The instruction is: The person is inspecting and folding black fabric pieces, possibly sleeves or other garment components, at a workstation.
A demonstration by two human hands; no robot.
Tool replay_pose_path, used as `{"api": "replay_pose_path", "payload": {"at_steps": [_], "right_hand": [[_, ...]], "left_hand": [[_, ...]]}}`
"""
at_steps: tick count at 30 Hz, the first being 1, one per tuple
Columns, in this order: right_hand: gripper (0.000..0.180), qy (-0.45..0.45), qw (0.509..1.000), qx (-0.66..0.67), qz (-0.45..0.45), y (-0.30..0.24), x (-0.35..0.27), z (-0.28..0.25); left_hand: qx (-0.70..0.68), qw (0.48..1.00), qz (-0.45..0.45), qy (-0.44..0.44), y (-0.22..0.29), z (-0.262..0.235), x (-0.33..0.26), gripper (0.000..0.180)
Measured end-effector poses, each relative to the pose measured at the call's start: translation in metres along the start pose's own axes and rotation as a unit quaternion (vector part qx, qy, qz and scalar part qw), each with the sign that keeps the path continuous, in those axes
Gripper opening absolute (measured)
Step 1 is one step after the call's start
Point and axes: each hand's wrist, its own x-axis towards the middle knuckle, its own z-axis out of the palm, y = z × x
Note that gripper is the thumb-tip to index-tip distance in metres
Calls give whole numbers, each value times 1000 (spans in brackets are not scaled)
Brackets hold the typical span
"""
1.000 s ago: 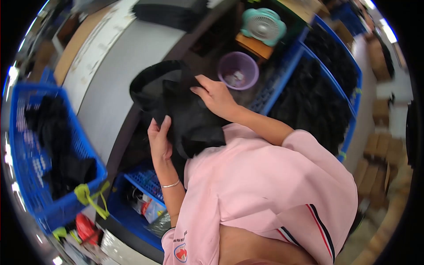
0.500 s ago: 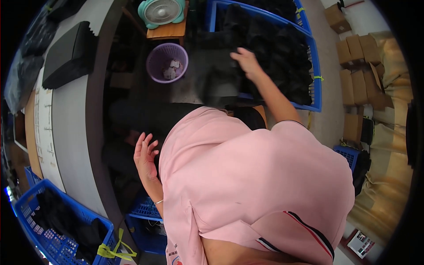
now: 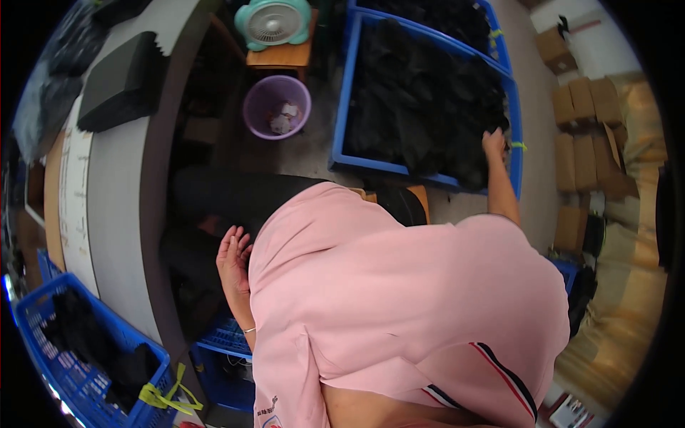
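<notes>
My right hand (image 3: 494, 143) reaches into the right side of a big blue plastic crate (image 3: 339, 135). Its fingers are curled closed at the edge of the black fabric pieces (image 3: 421, 107) heaped there, seemingly gripping one; the fingertips are partly hidden. Low beside my body, close to my dark-trousered legs (image 3: 235, 189), hangs my left hand (image 3: 233, 260). It is empty, with the fingers loosely bent and apart.
Left of me runs a grey tabletop (image 3: 121, 214) with a stack of black pieces (image 3: 121, 82). A purple basket (image 3: 250, 118) with scraps and a fan (image 3: 275, 23) on a wooden stool stand ahead. Another blue crate (image 3: 153, 349) is at lower left; cardboard boxes (image 3: 581, 100) line the right.
My right hand has swung right across the crate to its right edge, and its fingers have closed. A blurred dark piece left of it is no longer seen there. My left hand has hardly moved.
</notes>
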Motion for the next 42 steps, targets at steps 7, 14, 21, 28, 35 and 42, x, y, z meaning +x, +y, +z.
{"api": "replay_pose_path", "payload": {"at_steps": [7,14,21,28,35,42], "right_hand": [[61,-202,922,-311,-113,-53,-94,208],[34,309,917,180,176,-152,-71,140],[62,38,945,158,-282,-290,-127,53],[51,-135,817,232,-510,-423,-293,39],[36,-301,648,291,-636,-478,-456,-45],[23,-360,345,339,-798,-479,-591,-152]], "left_hand": [[-33,996,59,52,10,-2,-26,42],[41,901,308,303,62,-77,-45,26],[254,617,348,659,146,-203,-62,30],[309,378,317,813,153,-241,-76,60],[209,338,267,878,156,-277,-82,32],[371,418,289,777,169,-211,-56,23]]}}
